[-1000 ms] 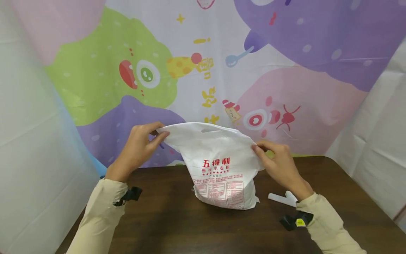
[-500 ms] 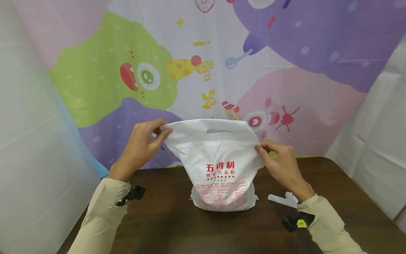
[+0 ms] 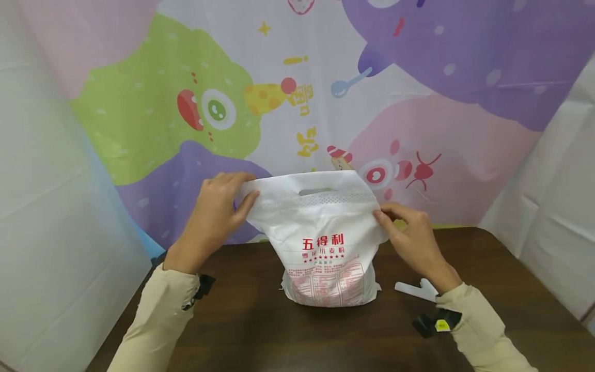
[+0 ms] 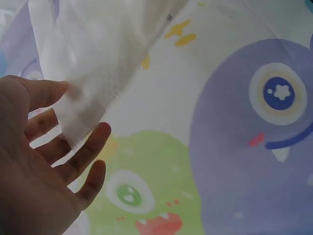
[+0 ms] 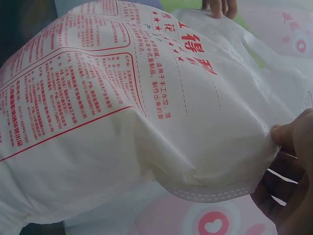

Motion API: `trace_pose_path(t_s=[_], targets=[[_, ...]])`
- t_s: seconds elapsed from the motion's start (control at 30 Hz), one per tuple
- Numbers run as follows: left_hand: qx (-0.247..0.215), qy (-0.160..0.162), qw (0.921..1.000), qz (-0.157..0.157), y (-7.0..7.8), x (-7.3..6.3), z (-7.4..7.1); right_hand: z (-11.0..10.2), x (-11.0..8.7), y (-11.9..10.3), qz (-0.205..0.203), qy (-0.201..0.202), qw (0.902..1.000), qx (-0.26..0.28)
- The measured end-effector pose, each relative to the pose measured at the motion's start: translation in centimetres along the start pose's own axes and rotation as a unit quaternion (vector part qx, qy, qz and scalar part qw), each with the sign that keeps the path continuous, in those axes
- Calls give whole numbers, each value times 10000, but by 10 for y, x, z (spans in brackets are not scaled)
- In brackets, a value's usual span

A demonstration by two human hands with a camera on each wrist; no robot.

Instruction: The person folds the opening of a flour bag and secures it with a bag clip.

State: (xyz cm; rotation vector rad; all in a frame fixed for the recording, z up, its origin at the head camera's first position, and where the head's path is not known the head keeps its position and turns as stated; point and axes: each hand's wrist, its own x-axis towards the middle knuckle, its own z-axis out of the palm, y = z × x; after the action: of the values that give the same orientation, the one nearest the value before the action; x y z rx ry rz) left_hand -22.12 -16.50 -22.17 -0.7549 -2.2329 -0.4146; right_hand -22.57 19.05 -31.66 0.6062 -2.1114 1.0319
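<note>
Across the back, backdrop point(image 3: 283, 39) printed with green, purple and pink cartoon monsters, with pale sheets point(image 3: 42, 206) hanging at both sides. Below, dark brown wooden table point(image 3: 232, 330), rounded at the far right corner. On that surface, near the middle, white bag point(image 3: 321, 219) with red Chinese lettering, with base on the wood and top held up from both sides, handle slot point(image 3: 317, 191) near the upper edge. At either side, beige sleeves point(image 3: 149, 320). At the upper left corner of the bag, left hand point(image 3: 209, 222), with thumb in front and fingers behind, nearly closed on the thin material, with lower fingers loosely parted. At the right edge, a little lower, right hand point(image 3: 411, 235), pinching the material between thumb and forefinger, with other fingers loosely bent behind. On each wrist, black device point(image 3: 422, 327); on the right one, yellow label point(image 3: 442, 325) too. Near the right wrist, apart from the bag, small white object point(image 3: 416, 292) lying on the table.
</note>
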Motion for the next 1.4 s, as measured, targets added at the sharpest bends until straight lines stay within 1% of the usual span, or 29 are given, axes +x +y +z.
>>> trace_pose_path(t_s=[0.07, 0.17, 0.3, 0.37, 0.5, 0.67, 1.0, 1.2, 1.4], targets=[[175, 37, 9998, 85, 8, 2, 3, 1, -1, 1, -14, -11, 10000, 19], [287, 61, 9993, 244, 19, 5, 7, 2, -2, 2, -23, -74, 10000, 56], [253, 5, 9986, 474, 30, 11, 12, 3, -4, 2, 37, -242, 9997, 89], [207, -30, 9981, 582, 33, 13, 14, 3, -6, 3, 82, -334, 9994, 68], [80, -64, 9975, 696, 38, 16, 16, 2, -9, 5, 172, -421, 9990, 25], [-16, -42, 9973, 731, 40, 20, 19, -1, -11, 7, 228, -457, 9987, 6], [-245, 184, 9967, 752, 37, 26, 25, -7, -17, 10, 178, -491, 9986, -8], [-229, 235, 9971, 689, 37, 26, 30, -7, -19, 14, 137, -443, 9989, -67], [-200, 427, 9964, 706, 36, 27, 31, -7, -20, 15, 104, -407, 9991, -74]])
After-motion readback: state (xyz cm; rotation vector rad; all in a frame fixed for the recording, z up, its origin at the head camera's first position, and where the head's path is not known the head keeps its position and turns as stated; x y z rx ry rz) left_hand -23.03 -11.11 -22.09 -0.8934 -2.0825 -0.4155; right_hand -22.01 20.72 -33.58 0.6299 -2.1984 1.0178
